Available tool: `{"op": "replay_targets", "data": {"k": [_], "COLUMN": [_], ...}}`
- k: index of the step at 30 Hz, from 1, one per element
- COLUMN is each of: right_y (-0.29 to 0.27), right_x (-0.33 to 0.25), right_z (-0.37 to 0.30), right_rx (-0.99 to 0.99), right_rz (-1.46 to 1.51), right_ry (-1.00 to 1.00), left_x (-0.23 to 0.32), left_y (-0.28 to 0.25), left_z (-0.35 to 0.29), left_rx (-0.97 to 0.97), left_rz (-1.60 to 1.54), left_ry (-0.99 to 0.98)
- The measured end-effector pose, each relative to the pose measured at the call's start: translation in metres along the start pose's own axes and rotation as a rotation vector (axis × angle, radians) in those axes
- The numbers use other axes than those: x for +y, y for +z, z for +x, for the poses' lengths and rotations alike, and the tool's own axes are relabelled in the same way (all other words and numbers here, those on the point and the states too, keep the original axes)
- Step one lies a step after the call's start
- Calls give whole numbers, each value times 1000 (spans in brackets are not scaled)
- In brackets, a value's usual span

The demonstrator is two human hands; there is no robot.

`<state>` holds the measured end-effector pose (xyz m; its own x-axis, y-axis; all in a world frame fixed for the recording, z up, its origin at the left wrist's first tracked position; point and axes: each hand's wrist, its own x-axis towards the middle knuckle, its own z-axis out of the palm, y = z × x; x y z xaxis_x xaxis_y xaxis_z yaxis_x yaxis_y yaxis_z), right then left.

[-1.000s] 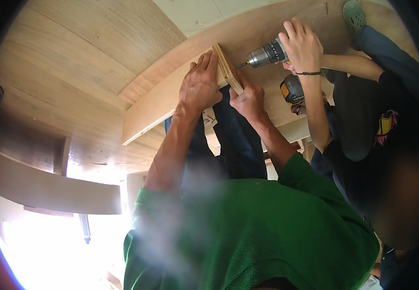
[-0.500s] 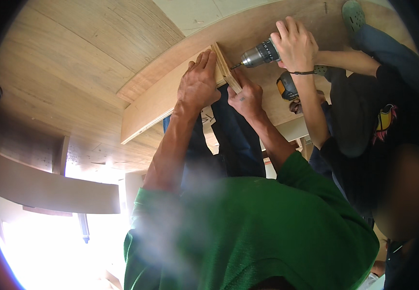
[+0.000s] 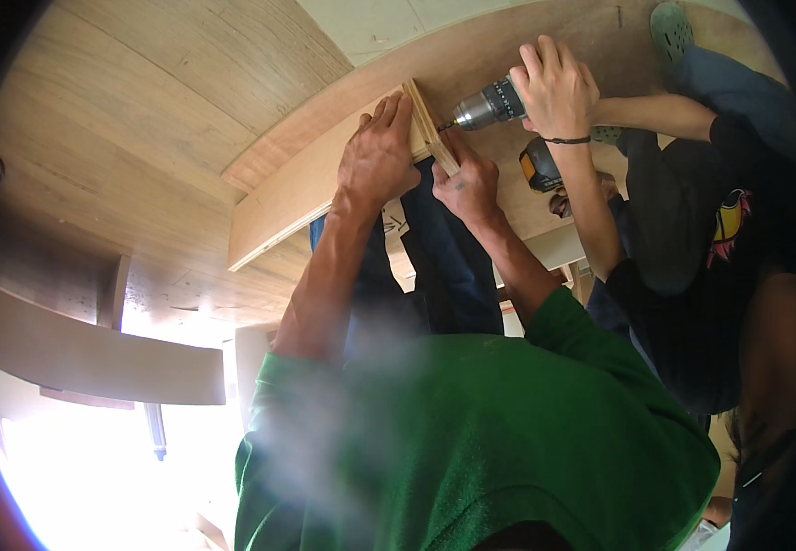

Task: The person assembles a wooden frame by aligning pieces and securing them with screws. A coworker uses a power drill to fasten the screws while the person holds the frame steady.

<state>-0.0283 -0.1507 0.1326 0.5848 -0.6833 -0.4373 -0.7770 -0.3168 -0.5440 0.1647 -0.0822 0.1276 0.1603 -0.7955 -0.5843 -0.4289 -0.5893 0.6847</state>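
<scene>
Pinching the short plywood crosspiece [image 3: 430,129] in the right hand [image 3: 469,189] and resting the left hand [image 3: 375,158] flat on the long plywood board [image 3: 283,211] — running lengthwise leftward — with a power drill [image 3: 485,107] in a co-worker's hand [image 3: 559,99] nearer the right.

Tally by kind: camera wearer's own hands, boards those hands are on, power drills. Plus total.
Wearer's hands: 2 (left hand, right hand)
Boards: 2 (long board, short end board)
Power drills: 1 (drill)
Total: 5
</scene>
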Motion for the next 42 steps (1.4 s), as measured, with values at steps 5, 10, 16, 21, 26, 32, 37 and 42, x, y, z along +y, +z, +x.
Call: {"op": "replay_targets", "data": {"k": [5,10,16,21,26,32,37,42], "right_y": [3,8,10,11,17,9,5,5], "right_x": [2,4,3,3,6,-3,-15,-13], "right_z": [-1,-2,-3,-4,-5,-2,-1,1], "right_rx": [13,7,-35,-25,1,-104,-65,-83], "right_rz": [15,-32,-58,-46,113,-21,-10,-10], "right_ry": [-6,13,47,58,85,232,212,217], "left_x": [1,2,0,-5,-9,-22,-36,-31], "left_y": [-1,-3,-3,0,2,1,5,-8], "left_z": [2,1,-1,-1,0,-5,-19,-33], "left_rx": [-4,-15,-62,-64,-88,74,132,136], "left_rz": [4,3,-12,1,-32,-173,-358,-318], "left_ry": [-2,-12,-43,-27,-32,172,213,155]}}
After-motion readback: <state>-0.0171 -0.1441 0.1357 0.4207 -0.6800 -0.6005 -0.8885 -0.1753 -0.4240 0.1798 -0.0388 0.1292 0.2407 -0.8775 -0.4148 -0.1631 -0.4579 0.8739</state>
